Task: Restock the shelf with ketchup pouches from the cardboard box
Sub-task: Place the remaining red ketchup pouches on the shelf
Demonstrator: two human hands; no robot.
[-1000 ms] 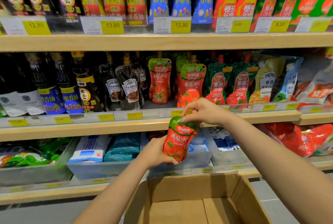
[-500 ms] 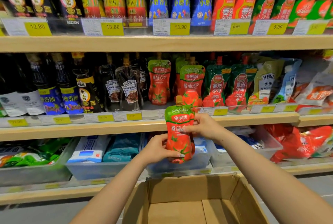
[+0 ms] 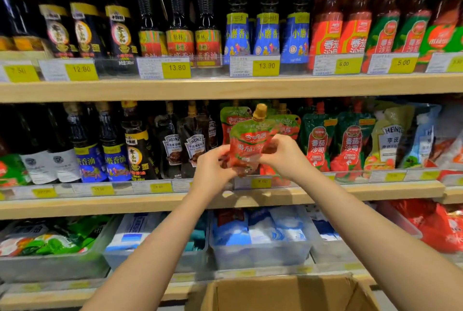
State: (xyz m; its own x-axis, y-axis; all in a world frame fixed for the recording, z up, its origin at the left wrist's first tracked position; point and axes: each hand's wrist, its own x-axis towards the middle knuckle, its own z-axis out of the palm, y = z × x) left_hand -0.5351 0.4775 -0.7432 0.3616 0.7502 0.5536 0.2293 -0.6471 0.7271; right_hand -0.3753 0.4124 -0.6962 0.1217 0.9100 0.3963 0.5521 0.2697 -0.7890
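A shop aisle fills the view: three wooden shelves, each with a strip of yellow price tags along its front edge. The middle shelf (image 3: 375, 191) carries dark sauce bottles (image 3: 110, 145) toward its left end and standing ketchup pouches toward its right end, some red with green tops (image 3: 318, 140) and paler ones (image 3: 387, 143) further right.

Both hands hold one ketchup pouch (image 3: 250, 143) upright in front of the middle shelf, just above its front edge, near the middle of its length. The left hand (image 3: 213, 168) pinches the pouch's lower left corner, fingers curled on it. The right hand (image 3: 283, 153) grips its right side, fingers folded round the edge. The pouch's tan cap (image 3: 260, 110) points up, and two like pouches (image 3: 230, 115) stand on the shelf right behind it.

The top shelf (image 3: 225, 89) carries dark bottles at its left end, blue-labelled bottles (image 3: 266, 35) in the middle, and red and green squeeze bottles (image 3: 355, 32) toward its right end. The bottom shelf (image 3: 50, 295) holds clear plastic bins (image 3: 260, 255) of packets: green at its left end, blue and white in the middle, red at its right end.

A cardboard box (image 3: 288, 293) sits open at the lower edge of the view, below the bottom shelf's front edge, between the forearms. Its inside is not visible from here.
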